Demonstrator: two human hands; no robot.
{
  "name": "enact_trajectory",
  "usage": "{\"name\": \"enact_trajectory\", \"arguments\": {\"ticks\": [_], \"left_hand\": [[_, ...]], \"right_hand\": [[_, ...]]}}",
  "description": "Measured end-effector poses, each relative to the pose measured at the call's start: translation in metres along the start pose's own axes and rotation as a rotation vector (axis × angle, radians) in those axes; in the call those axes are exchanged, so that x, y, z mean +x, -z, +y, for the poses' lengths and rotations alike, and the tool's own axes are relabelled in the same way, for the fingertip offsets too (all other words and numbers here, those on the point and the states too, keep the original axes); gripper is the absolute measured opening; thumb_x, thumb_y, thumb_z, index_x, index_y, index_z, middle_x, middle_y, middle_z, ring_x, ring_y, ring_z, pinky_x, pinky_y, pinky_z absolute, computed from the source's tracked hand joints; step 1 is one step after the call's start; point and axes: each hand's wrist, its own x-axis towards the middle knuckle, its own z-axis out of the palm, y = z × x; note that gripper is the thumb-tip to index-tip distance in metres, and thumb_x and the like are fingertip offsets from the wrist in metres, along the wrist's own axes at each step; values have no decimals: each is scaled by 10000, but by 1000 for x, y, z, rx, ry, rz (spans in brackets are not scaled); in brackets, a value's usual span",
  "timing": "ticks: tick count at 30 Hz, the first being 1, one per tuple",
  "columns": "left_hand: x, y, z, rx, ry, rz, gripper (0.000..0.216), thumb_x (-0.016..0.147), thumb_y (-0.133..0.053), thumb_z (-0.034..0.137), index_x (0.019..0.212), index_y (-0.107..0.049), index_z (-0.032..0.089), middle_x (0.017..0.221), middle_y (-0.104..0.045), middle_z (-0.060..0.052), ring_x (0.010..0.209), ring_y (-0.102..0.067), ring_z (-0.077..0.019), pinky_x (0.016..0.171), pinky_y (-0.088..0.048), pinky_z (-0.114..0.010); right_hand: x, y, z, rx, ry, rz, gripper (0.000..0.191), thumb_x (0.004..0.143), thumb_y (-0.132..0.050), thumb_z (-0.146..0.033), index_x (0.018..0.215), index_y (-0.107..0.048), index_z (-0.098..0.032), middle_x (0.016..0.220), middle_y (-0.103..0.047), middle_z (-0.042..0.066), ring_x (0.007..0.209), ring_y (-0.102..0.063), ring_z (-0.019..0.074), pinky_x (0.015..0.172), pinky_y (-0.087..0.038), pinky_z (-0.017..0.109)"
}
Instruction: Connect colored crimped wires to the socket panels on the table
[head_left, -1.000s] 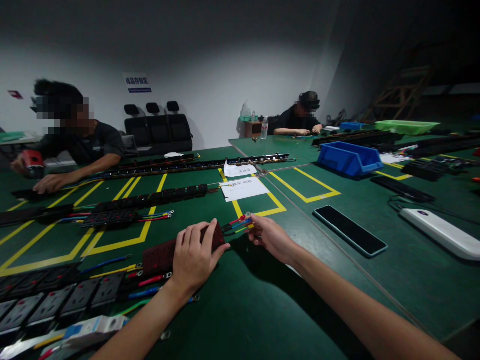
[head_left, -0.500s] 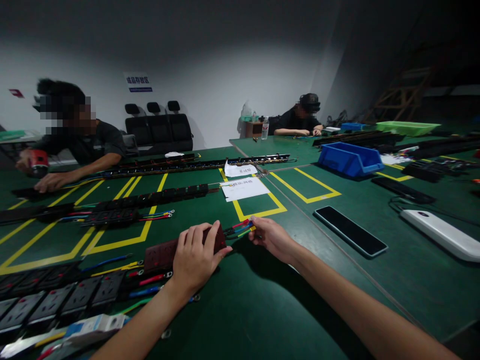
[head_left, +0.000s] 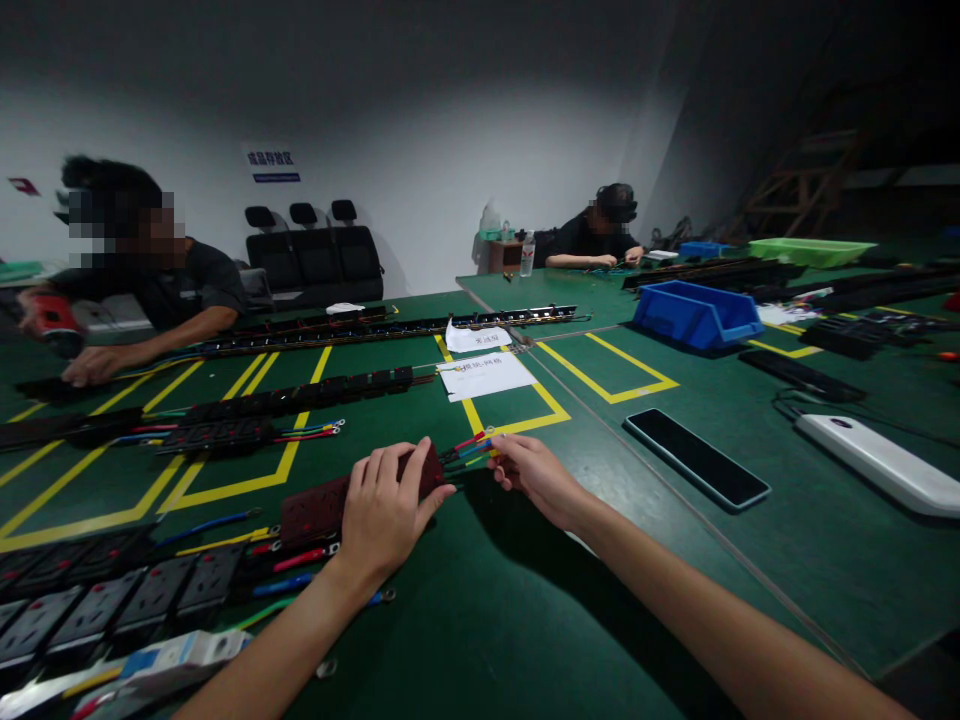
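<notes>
My left hand [head_left: 386,510] lies over the right end of a dark red socket module [head_left: 319,505] on the green table, fingers wrapped round it. Red, blue and green wires [head_left: 466,447] with ring terminals stick out of the module's right end. My right hand [head_left: 534,472] pinches those wires just right of the module. More black socket modules [head_left: 112,595] with coloured wires lie in a row to the lower left of my left hand.
A phone [head_left: 696,458] and a white power bank [head_left: 874,463] lie to the right. Paper labels [head_left: 484,374], long socket strips [head_left: 300,395] and a blue bin [head_left: 697,315] sit further back. One person [head_left: 142,275] works at far left with a red tool, another person [head_left: 596,240] at the back.
My hands hold nearly the same pose; the right hand has slid slightly left along the wires toward the module. The person at left has moved the red tool further left.
</notes>
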Motion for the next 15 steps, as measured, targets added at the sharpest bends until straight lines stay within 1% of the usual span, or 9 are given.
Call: {"name": "enact_trajectory", "arguments": {"ticks": [6,15], "left_hand": [[-1,1,0,-12,-1,-2,595,960,-537,558,1340,-600,106,1118,-642,-166,1013,-586,-310,843,-450,-440],[-1,2,1,-32,-22,5,601,961,-532,564,1338,-605,102,1103,-646,-168,1004,-589,-308,835,-452,-438]], "right_hand": [[2,3,3,-27,20,-11,326,746,-759,-451,809,-636,-155,675,-609,3,559,-513,99,502,-340,232],[3,4,3,-2,-20,1,288,732,-746,-420,787,-616,-169,636,-607,-8,538,-522,106,498,-343,236]]}}
